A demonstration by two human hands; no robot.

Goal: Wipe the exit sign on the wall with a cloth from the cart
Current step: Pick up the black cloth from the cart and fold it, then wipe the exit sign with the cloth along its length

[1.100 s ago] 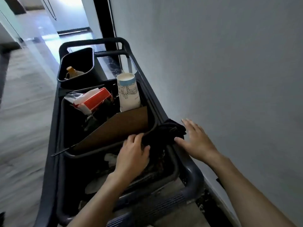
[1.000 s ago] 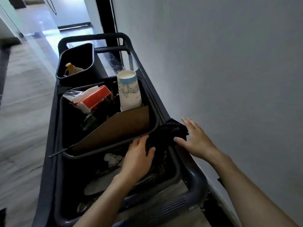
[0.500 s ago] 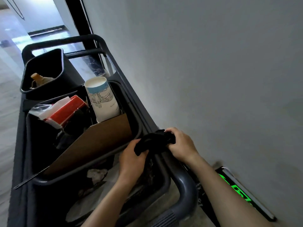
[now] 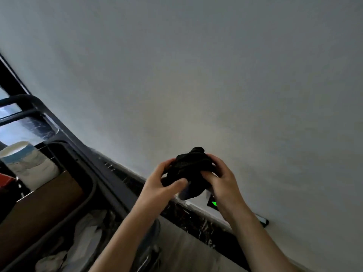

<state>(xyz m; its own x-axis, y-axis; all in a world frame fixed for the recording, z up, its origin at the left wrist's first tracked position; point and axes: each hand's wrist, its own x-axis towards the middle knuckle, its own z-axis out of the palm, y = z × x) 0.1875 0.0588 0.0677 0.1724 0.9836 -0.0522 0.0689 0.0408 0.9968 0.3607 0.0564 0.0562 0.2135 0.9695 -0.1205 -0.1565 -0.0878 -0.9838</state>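
Observation:
Both hands hold a bunched black cloth (image 4: 189,168) in front of the grey wall (image 4: 196,75). My left hand (image 4: 164,184) grips its lower left side, thumb across the front. My right hand (image 4: 221,180) clasps its right side. The exit sign (image 4: 213,204) is mounted low on the wall just above the skirting. Only a green-lit corner and its far right end (image 4: 264,221) show, since my right wrist covers most of it. The dark cart (image 4: 102,185) stands at the left along the wall.
In the cart's bin sit a white and blue paper cup (image 4: 27,163), a brown cardboard sheet (image 4: 39,209) and crumpled white paper (image 4: 86,230). Dark marbled skirting (image 4: 196,218) runs along the foot of the wall. Pale floor (image 4: 186,252) shows between cart and wall.
The cloth has been lifted off the cart's rim and now sits bunched between both hands, away from the cart. The view has swung right toward the wall and the sign.

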